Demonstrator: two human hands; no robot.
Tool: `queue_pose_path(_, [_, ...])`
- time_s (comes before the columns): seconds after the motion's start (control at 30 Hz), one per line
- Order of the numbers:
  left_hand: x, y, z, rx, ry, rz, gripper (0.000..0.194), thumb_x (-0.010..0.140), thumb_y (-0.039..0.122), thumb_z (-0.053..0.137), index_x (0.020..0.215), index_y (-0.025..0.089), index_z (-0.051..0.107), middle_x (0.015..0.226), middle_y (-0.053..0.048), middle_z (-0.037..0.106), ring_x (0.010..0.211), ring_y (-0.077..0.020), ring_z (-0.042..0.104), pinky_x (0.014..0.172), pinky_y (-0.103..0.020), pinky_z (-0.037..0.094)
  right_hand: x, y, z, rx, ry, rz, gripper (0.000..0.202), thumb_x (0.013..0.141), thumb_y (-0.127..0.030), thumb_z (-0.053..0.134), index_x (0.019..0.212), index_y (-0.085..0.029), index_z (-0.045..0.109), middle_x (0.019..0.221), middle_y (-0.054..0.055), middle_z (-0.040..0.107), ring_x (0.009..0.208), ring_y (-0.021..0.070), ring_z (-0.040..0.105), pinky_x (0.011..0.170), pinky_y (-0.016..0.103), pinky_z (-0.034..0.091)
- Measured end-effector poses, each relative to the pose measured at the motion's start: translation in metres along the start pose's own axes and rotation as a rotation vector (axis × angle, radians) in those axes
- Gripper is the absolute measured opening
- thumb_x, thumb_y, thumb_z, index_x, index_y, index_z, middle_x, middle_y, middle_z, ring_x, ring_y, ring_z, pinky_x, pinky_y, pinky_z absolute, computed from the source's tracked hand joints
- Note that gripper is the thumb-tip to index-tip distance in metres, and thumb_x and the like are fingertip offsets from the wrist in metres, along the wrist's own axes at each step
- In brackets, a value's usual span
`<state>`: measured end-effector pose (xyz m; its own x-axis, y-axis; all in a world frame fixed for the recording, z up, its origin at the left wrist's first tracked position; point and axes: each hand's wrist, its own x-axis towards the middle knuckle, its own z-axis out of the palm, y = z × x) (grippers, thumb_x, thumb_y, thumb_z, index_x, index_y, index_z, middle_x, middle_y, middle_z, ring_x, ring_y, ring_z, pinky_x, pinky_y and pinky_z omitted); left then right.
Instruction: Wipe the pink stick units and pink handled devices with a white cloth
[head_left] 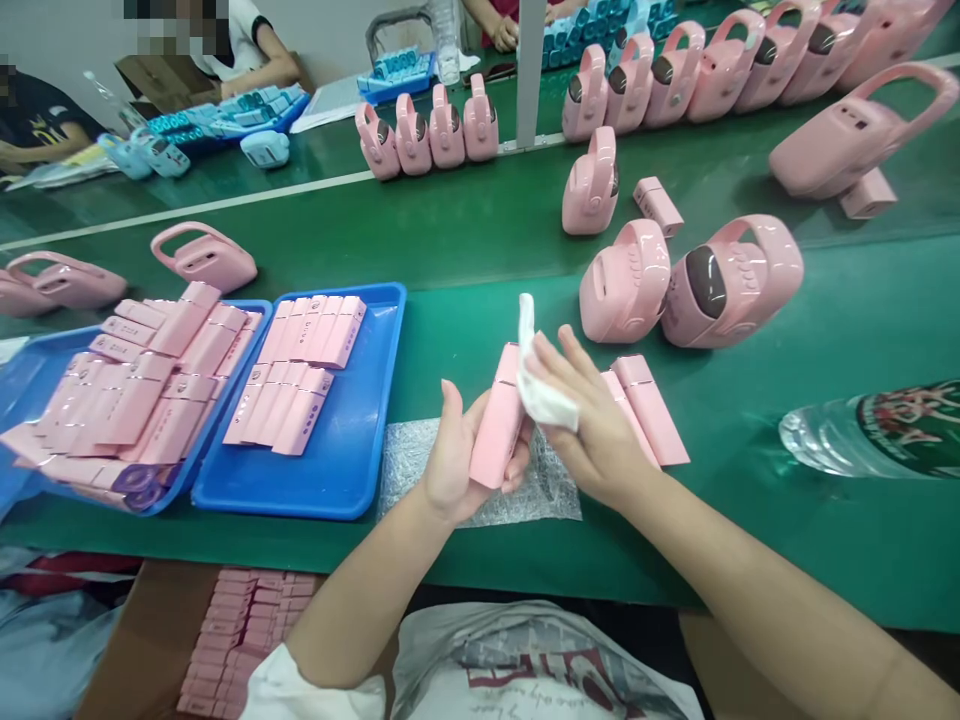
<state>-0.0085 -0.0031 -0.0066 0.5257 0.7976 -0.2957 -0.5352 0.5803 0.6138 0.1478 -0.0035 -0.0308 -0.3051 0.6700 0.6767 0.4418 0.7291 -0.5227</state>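
Note:
My left hand (457,458) is closed around a pink rectangular stick (496,425) with a thin silver band near its upper end, held tilted above the table. My right hand (592,420) holds a folded white cloth (551,403) under its fingers, against or just beside the upper end of the stick. Two similar pink sticks (651,408) lie on the green table just right of that hand, one partly hidden by it. Beneath both hands a sheet of clear bubble wrap (409,465) is spread out.
To the left sit a blue tray (330,490) with several pink sticks and a fuller blue tray (259,325). Pink handled speaker-like devices (731,285) stand behind and to the right. A plastic bottle (832,435) lies at right. Other people (251,50) sit across the line.

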Motion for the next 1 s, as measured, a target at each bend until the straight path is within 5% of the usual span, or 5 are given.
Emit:
queue_pose_path(0.17, [0.003, 0.004, -0.004, -0.091, 0.131, -0.023, 0.072, 0.074, 0.076, 0.049, 0.096, 0.009, 0.062, 0.073, -0.006, 0.063, 0.06, -0.0131, 0.062, 0.053, -0.021, 0.052, -0.003, 0.0, 0.008, 0.123, -0.216, -0.282, 0.039, 0.098, -0.026, 0.038, 0.131, -0.013, 0.053, 0.131, 0.011, 0.059, 0.136, 0.0207, 0.04, 0.116, 0.043, 0.032])
queue_pose_path(0.37, [0.004, 0.003, -0.008, 0.017, -0.027, 0.006, 0.077, 0.063, 0.072, 0.065, 0.111, 0.012, 0.061, 0.066, 0.002, 0.056, 0.043, -0.0056, 0.05, 0.034, -0.015, 0.038, 0.003, 0.027, -0.007, 0.515, 0.316, 0.747, 0.036, 0.092, -0.047, 0.049, 0.109, -0.02, 0.066, 0.104, 0.006, 0.072, 0.105, 0.0267, 0.066, 0.088, 0.042, 0.057])
queue_pose_path(0.47, [0.004, 0.002, -0.007, 0.04, -0.039, -0.012, 0.072, 0.072, 0.072, 0.057, 0.114, 0.013, 0.06, 0.062, 0.003, 0.056, 0.039, -0.0073, 0.051, 0.034, -0.018, 0.039, 0.008, 0.024, -0.014, 0.757, 0.528, 0.917, 0.034, 0.084, -0.052, 0.06, 0.097, -0.022, 0.067, 0.095, 0.004, 0.072, 0.101, 0.0263, 0.067, 0.081, 0.039, 0.059])
queue_pose_path(0.7, [0.007, -0.001, -0.007, -0.009, -0.091, -0.119, 0.087, 0.085, 0.074, 0.015, 0.12, 0.008, 0.06, 0.063, -0.005, 0.063, 0.038, -0.0112, 0.056, 0.035, -0.02, 0.041, 0.015, 0.01, -0.01, 1.03, 0.313, 1.063, 0.037, 0.072, -0.056, 0.07, 0.082, -0.02, 0.066, 0.081, 0.005, 0.072, 0.088, 0.0265, 0.069, 0.073, 0.038, 0.059])
queue_pose_path(1.0, [0.011, -0.014, -0.009, 0.015, -0.264, -0.187, 0.083, 0.083, 0.077, 0.021, 0.102, 0.007, 0.064, 0.07, -0.011, 0.07, 0.04, -0.0137, 0.06, 0.034, -0.019, 0.044, 0.009, 0.001, -0.003, 1.015, 0.068, 0.952, 0.059, 0.071, -0.048, 0.076, 0.12, -0.02, 0.06, 0.091, 0.003, 0.07, 0.081, 0.0168, 0.066, 0.07, 0.027, 0.055])
